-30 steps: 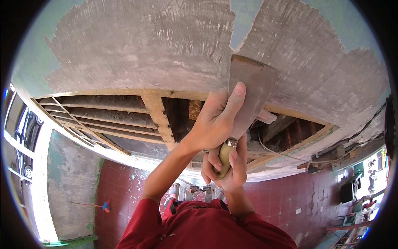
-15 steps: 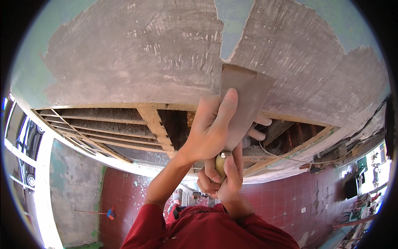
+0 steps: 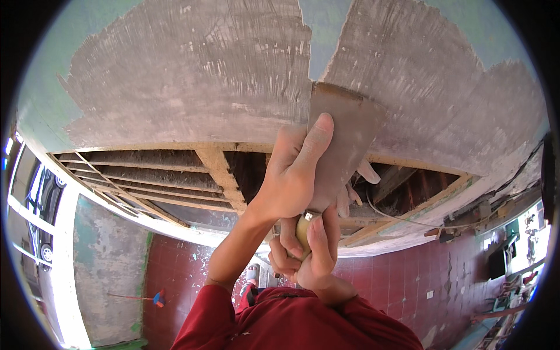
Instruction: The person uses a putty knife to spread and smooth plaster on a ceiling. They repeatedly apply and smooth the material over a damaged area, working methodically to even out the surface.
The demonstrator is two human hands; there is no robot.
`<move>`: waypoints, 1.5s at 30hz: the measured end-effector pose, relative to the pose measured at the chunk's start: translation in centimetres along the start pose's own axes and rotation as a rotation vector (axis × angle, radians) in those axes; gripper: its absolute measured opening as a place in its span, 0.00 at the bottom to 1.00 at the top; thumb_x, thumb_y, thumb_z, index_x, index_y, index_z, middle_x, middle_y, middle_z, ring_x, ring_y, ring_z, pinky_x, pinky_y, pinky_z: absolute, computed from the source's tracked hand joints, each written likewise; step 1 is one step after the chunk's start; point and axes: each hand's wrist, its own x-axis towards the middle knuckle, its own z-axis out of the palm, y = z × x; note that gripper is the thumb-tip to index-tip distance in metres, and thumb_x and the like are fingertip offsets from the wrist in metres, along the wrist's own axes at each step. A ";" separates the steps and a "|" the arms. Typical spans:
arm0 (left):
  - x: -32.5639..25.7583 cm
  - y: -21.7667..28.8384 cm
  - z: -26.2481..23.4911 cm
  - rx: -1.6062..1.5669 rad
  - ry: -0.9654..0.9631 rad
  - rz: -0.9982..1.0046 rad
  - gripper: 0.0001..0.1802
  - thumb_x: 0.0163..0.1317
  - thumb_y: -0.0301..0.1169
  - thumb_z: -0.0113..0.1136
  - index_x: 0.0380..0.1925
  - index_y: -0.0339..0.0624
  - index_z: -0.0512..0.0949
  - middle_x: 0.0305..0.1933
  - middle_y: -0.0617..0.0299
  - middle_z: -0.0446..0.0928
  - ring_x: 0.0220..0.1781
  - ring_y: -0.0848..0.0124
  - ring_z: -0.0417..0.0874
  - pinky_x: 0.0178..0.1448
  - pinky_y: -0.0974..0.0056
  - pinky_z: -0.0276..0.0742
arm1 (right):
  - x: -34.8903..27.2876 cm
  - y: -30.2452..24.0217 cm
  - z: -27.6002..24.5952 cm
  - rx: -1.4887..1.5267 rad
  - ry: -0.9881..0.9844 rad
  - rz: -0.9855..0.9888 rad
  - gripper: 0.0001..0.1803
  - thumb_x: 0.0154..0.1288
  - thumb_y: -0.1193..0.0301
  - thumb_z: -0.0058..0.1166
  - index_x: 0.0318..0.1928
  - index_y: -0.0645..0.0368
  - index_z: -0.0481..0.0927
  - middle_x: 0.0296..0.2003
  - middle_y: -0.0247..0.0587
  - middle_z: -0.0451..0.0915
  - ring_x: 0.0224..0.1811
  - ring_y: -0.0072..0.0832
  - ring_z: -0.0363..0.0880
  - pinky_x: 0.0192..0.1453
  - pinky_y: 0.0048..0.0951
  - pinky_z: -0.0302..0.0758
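A wide scraper (image 3: 349, 125) with a flat grey blade leans up against the wall, its top edge just below a tapering strip of pale blue-green paint (image 3: 324, 41). My left hand (image 3: 294, 175) wraps around the blade, thumb lying along its front face and fingertips showing past its right side. Lower down, my right hand (image 3: 315, 251) is closed around the scraper's yellowish handle (image 3: 303, 233). Around the strip, the wall (image 3: 233, 76) is bare grey-brown plaster with scrape marks. White dust coats my fingers.
Below the plaster runs an opening with wooden slats (image 3: 151, 175) and a wooden post (image 3: 219, 175). A thin cable (image 3: 402, 223) crosses its right part. On the red tiled floor (image 3: 385, 280) lies a long-handled tool with a blue and red head (image 3: 158, 299). Cars stand outside at left.
My hands and the scraper appear slightly higher in the picture, and the paint strip's tip shifts up similarly. Both hands keep the same grip.
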 end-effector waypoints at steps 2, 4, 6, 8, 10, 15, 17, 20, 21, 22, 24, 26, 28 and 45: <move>0.0 -0.4 0.3 -0.004 0.025 0.029 0.29 0.75 0.45 0.42 0.26 0.30 0.77 0.19 0.70 0.71 0.22 0.84 0.65 0.23 0.73 0.59 | -0.1 0.3 -0.7 0.025 -0.018 0.005 0.21 0.77 0.58 0.28 0.66 0.46 0.51 0.18 0.32 0.58 0.07 0.17 0.50 0.08 0.20 0.51; 0.0 -0.1 0.3 -0.015 0.021 0.025 0.28 0.75 0.44 0.42 0.26 0.30 0.77 0.19 0.69 0.72 0.22 0.83 0.66 0.23 0.73 0.60 | -0.1 0.1 -0.6 0.041 -0.037 0.008 0.21 0.77 0.58 0.28 0.65 0.47 0.52 0.18 0.32 0.58 0.07 0.17 0.50 0.08 0.20 0.50; 0.1 0.5 0.0 -0.029 -0.015 -0.027 0.28 0.75 0.44 0.42 0.27 0.30 0.78 0.20 0.68 0.73 0.23 0.83 0.67 0.24 0.73 0.61 | 0.1 -0.1 0.1 0.056 -0.046 0.009 0.20 0.77 0.57 0.28 0.64 0.47 0.53 0.18 0.32 0.59 0.08 0.17 0.50 0.08 0.20 0.50; 0.1 0.4 0.1 -0.001 -0.002 0.027 0.28 0.75 0.44 0.42 0.28 0.29 0.77 0.21 0.66 0.74 0.23 0.82 0.68 0.25 0.73 0.63 | 0.3 0.2 -0.3 0.041 -0.035 0.004 0.20 0.77 0.57 0.28 0.64 0.47 0.53 0.18 0.32 0.58 0.08 0.16 0.50 0.07 0.20 0.49; 0.0 0.0 0.3 -0.004 0.011 0.061 0.28 0.75 0.43 0.41 0.28 0.28 0.77 0.21 0.65 0.74 0.23 0.81 0.69 0.25 0.73 0.64 | 0.0 0.6 -0.6 0.035 -0.012 -0.004 0.21 0.77 0.57 0.28 0.65 0.46 0.53 0.19 0.31 0.58 0.08 0.16 0.50 0.07 0.20 0.49; 0.3 1.6 0.6 -0.105 -0.050 -0.052 0.28 0.75 0.43 0.41 0.27 0.28 0.77 0.20 0.65 0.74 0.22 0.81 0.70 0.24 0.73 0.65 | 0.8 0.5 -0.7 0.034 -0.050 -0.044 0.20 0.77 0.57 0.28 0.64 0.46 0.54 0.19 0.30 0.59 0.08 0.16 0.49 0.08 0.19 0.49; 1.3 1.9 0.5 -0.012 -0.057 0.037 0.28 0.75 0.43 0.41 0.26 0.29 0.77 0.20 0.66 0.74 0.22 0.82 0.70 0.24 0.72 0.65 | 1.5 -0.3 -0.3 0.031 -0.072 -0.057 0.20 0.77 0.57 0.28 0.64 0.47 0.55 0.19 0.30 0.59 0.07 0.16 0.49 0.08 0.20 0.49; 0.9 0.8 0.6 -0.008 -0.010 0.038 0.28 0.75 0.42 0.41 0.25 0.29 0.76 0.19 0.66 0.73 0.22 0.82 0.69 0.24 0.72 0.64 | 0.7 -0.1 -0.1 0.046 -0.032 -0.046 0.20 0.78 0.57 0.28 0.64 0.46 0.55 0.19 0.31 0.59 0.07 0.16 0.49 0.08 0.20 0.49; 0.7 0.0 0.5 -0.033 0.011 0.015 0.28 0.75 0.42 0.41 0.25 0.30 0.76 0.19 0.67 0.73 0.22 0.82 0.69 0.24 0.72 0.64 | 0.3 0.1 -0.2 0.051 -0.003 -0.039 0.19 0.78 0.56 0.28 0.64 0.46 0.55 0.19 0.31 0.59 0.07 0.16 0.49 0.08 0.20 0.49; 0.7 -0.6 0.3 -0.010 0.001 0.042 0.28 0.75 0.42 0.41 0.24 0.30 0.76 0.19 0.67 0.73 0.22 0.82 0.68 0.24 0.72 0.63 | 0.4 0.0 -0.3 0.046 -0.008 -0.034 0.19 0.78 0.56 0.28 0.64 0.46 0.55 0.19 0.31 0.59 0.07 0.16 0.49 0.08 0.20 0.48; 0.5 -0.7 0.0 0.037 -0.005 0.094 0.28 0.75 0.42 0.41 0.24 0.30 0.76 0.19 0.67 0.72 0.22 0.82 0.67 0.23 0.72 0.62 | 0.4 -0.2 -0.1 0.039 -0.022 -0.010 0.19 0.78 0.56 0.27 0.64 0.45 0.55 0.19 0.31 0.59 0.07 0.16 0.49 0.08 0.20 0.48; 0.7 0.5 0.2 -0.010 -0.027 0.060 0.28 0.75 0.42 0.41 0.24 0.30 0.76 0.19 0.68 0.72 0.22 0.82 0.66 0.24 0.72 0.61 | 0.5 -0.3 0.0 0.037 -0.026 -0.001 0.19 0.78 0.56 0.27 0.64 0.44 0.55 0.19 0.30 0.59 0.07 0.16 0.49 0.08 0.20 0.48; 0.7 0.5 0.0 -0.004 -0.046 0.024 0.27 0.75 0.43 0.41 0.30 0.28 0.76 0.22 0.63 0.74 0.22 0.78 0.71 0.23 0.70 0.66 | 0.5 -0.2 0.1 0.040 -0.022 -0.005 0.19 0.78 0.56 0.27 0.64 0.44 0.55 0.19 0.30 0.59 0.07 0.16 0.49 0.08 0.20 0.49; 0.5 1.3 -0.2 0.044 -0.013 -0.054 0.26 0.73 0.47 0.45 0.35 0.30 0.77 0.28 0.60 0.78 0.26 0.79 0.75 0.27 0.73 0.69 | 0.8 0.0 -0.2 0.045 -0.045 -0.027 0.18 0.78 0.57 0.29 0.61 0.48 0.58 0.20 0.31 0.59 0.08 0.16 0.49 0.08 0.20 0.48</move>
